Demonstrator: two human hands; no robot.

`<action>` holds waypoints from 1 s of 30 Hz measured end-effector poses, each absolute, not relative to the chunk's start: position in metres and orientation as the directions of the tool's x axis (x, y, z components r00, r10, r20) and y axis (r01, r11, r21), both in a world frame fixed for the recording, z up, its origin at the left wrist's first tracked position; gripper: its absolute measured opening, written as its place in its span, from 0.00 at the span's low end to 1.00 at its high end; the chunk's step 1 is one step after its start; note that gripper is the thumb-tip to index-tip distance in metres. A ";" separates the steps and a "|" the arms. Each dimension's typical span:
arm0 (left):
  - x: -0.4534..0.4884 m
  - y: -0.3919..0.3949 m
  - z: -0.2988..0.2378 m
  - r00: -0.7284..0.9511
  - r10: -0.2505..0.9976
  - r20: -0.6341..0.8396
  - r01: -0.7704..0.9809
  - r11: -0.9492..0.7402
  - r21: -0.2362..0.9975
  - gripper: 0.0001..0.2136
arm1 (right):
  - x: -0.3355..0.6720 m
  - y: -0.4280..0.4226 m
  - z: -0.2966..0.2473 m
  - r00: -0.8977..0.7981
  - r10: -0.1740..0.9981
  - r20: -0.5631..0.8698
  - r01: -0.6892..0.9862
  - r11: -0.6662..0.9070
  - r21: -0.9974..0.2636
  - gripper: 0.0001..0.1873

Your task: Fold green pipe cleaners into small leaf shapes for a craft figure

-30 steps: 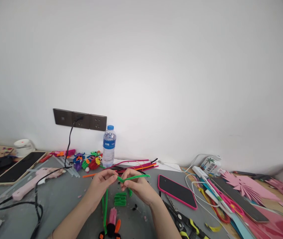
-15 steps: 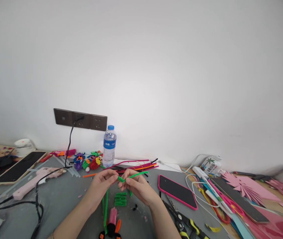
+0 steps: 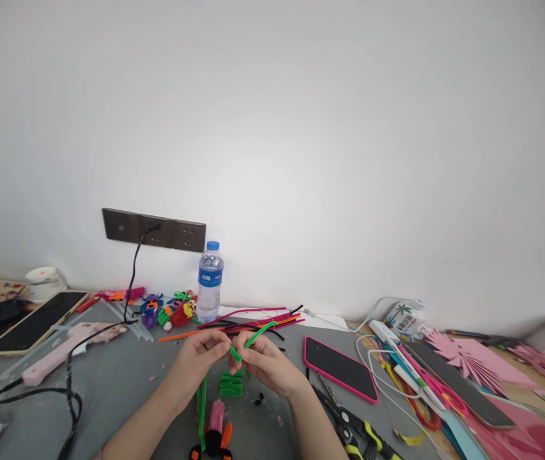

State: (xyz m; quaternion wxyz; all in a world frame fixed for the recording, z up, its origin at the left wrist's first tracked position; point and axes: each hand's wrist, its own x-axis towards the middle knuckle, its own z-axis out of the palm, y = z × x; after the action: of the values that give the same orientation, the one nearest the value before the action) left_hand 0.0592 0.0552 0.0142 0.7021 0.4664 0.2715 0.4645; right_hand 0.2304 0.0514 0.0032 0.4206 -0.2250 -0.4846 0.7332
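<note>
Both my hands meet over the grey table [image 3: 119, 383] and pinch one green pipe cleaner [image 3: 257, 334]. My left hand [image 3: 200, 359] grips its left part, with a long green end hanging down toward me. My right hand [image 3: 265, 365] pinches the bend, and the free end sticks up and to the right. Just below the hands lies a small stack of folded green pieces [image 3: 231, 384]. A pink, orange and black pipe-cleaner figure [image 3: 214, 434] lies at the near edge.
A water bottle [image 3: 209, 281] and small colourful figures [image 3: 169, 310] stand by the wall under a socket strip [image 3: 153, 230]. Loose pipe cleaners [image 3: 253, 319] lie behind my hands. A pink-cased phone [image 3: 339, 368], pliers [image 3: 358, 428], scissors and pink paper lie right; a glue gun [image 3: 61, 351] and cable left.
The free end of the green pipe cleaner has swung from pointing right to pointing up, and my hands have drawn closer together around the bend.
</note>
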 end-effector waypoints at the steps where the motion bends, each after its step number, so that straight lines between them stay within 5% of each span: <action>1: 0.060 0.055 0.014 0.427 0.903 0.055 -0.400 0.134 0.907 0.11 | 0.230 0.051 0.003 -0.546 0.833 0.082 -0.406 -0.178 -0.897 0.16; 10: 0.051 0.068 0.005 0.168 0.980 0.109 -0.081 -0.097 0.992 0.12 | 0.233 0.061 0.002 -0.294 0.946 0.135 -0.514 -0.038 -0.857 0.12; 14: 0.051 0.067 -0.001 0.316 0.922 0.224 0.291 -0.319 0.902 0.04 | 0.238 0.067 -0.001 -0.159 0.978 0.138 -0.603 0.015 -0.797 0.12; 19: 0.055 0.062 -0.013 0.465 0.872 0.151 0.537 -0.413 0.735 0.04 | 0.240 0.069 -0.005 -0.127 0.985 0.115 -0.556 0.025 -0.831 0.12; 25: 0.052 0.067 -0.007 0.363 0.906 0.219 0.380 -0.359 0.852 0.09 | 0.232 0.067 -0.002 -0.099 0.981 0.166 -0.311 0.128 -0.942 0.10; 30: 0.052 0.068 0.001 0.248 0.968 0.039 0.043 -0.051 0.998 0.16 | 0.223 0.063 0.002 -0.113 0.957 0.266 -0.143 0.250 -0.958 0.08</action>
State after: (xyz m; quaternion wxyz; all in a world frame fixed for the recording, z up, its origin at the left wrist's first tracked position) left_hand 0.0520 0.0684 0.0009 0.5347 0.5816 0.4344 0.4326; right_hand 0.2227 0.0627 0.0021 0.5580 -0.3636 -0.5598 0.4930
